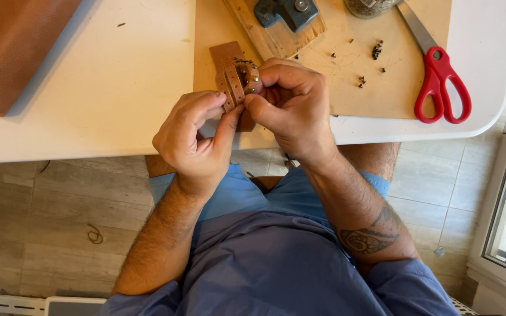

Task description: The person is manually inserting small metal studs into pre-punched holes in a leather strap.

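Far left corner of the worktop: folded sheet of tan leather, matte w/ a fine grain, parked clear of the work.

Near front edge, centre: left hand w/ fingers pinched on the lower part of a small brown leather strap piece, thumb pressed up against its edge, likely to keep it steady. The piece is several narrow strips stacked side by side, w/ small brass-coloured studs near the top; it's held just above the worktop's front edge. Right hand is clenched round the same piece from the other side, thumb and forefinger nipping at the studs, prob. to seat or fasten one.

Behind, a pale cardboard mat protects the surface; on it a wooden block carrying a blue metal tool, plus loose dark rivets scattered within reach.

Toward the right edge: red-handled scissors, blades pointing to the far edge.
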